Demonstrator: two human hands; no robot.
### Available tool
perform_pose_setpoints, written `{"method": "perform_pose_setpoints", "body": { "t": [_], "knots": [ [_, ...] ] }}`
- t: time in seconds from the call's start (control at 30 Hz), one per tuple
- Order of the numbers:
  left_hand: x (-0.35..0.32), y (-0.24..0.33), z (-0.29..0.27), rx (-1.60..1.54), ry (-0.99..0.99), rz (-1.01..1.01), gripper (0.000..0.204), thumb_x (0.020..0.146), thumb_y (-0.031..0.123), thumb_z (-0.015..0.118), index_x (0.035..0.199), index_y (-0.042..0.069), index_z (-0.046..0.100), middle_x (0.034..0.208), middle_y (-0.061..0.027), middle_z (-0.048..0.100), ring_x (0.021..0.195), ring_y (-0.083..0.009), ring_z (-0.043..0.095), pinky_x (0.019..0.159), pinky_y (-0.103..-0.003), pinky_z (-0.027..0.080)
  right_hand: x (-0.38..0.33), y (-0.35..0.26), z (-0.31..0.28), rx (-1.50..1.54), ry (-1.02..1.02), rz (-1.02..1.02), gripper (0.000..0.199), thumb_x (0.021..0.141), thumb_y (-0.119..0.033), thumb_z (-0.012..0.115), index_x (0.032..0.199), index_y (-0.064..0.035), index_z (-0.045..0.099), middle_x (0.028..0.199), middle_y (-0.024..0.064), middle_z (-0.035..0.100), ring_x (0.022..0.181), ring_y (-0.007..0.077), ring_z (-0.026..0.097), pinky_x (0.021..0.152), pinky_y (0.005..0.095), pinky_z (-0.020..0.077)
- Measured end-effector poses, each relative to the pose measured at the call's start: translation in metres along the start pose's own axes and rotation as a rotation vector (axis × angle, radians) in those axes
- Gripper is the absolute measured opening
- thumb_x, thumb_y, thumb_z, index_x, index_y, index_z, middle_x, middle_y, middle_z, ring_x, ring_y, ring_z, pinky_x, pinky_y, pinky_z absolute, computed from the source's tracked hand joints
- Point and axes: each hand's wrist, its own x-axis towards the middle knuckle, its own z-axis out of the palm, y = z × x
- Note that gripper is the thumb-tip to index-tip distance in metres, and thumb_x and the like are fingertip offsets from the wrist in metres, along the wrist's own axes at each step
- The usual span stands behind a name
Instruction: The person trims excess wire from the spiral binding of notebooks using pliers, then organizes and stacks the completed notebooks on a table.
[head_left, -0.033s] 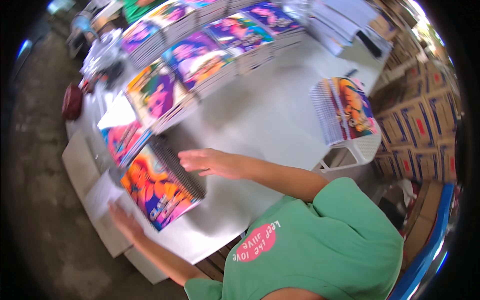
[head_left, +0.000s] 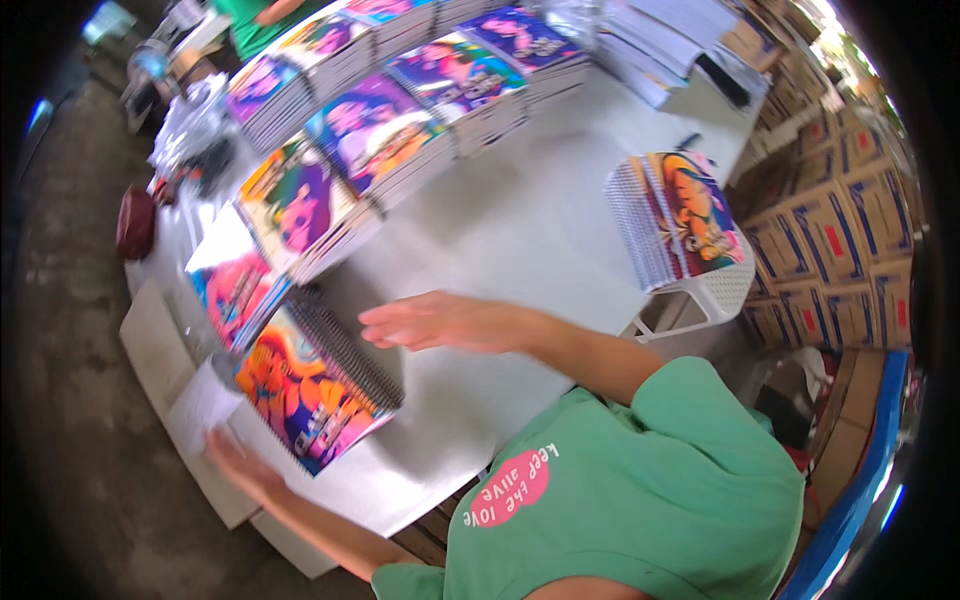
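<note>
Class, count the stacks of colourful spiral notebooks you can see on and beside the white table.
About 9, though more may be hidden. Six sit in two rows at the table's far end, two near its left edge, one on a white stool.

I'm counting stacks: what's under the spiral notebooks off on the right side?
The separate stack of spiral notebooks rests on a white plastic stool with a perforated rim, beside the white table. The stool's seat is covered by the stack.

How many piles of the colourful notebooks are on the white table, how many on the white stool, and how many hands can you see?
Piles of spiral notebooks on the white table: 8, the nearest by the left hand
Piles on the white stool: 1
Hands: 2, the right hand flat and open
Total: 11
</note>
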Motion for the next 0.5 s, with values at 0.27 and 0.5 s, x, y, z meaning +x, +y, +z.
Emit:
{"method": "perform_pose_setpoints", "body": {
  "t": [0.27,0.5],
  "knots": [
    [-0.208,0.024,0.238,-0.178,-0.983,-0.102,0.072,0.087,0.028,0.049,0.146,0.007,0.015,0.148,-0.0133,0.027,0.135,-0.0246,0.029,0.109,-0.04,0.024,-0.337,-0.116,-0.192,-0.31,1.352,-0.59,0.057,0.095,-0.044,0.038,0.133,-0.001,0.043,0.134,0.0112,0.049,0.123,0.0198,0.045,0.107,0.036,0.0283],
    [-0.373,-0.03,0.417,-0.143,-1.327,-0.838,0.12,0.075,0.057,0.063,0.142,0.005,-0.021,0.151,-0.0211,0.005,0.139,-0.0276,0.009,0.112,-0.038,0.009,-0.341,-0.03,-0.271,0.126,0.987,-0.276,0.069,0.093,-0.058,0.035,0.134,-0.0019,0.04,0.127,0.0095,0.053,0.116,0.0183,0.049,0.099,0.0315,0.0398]
  ]
}}
